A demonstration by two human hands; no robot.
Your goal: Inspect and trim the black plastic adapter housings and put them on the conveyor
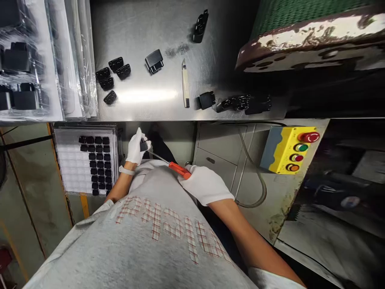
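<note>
My left hand, in a white glove, is closed around a small black plastic part, held in front of my shirt just below the table edge. In my gloved right hand is the orange handle of a screwdriver. Its thin metal shaft points left and reaches the black part; whether the tip touches it I cannot tell. On the metal table above my hands lie a cream utility knife, a single black part and a group of small black parts.
Left of me stands a stacked tray with rows of black parts. Plastic-wrapped trays fill the table's left end. More black parts lie near the front edge. A green conveyor belt and a yellow button box are at right.
</note>
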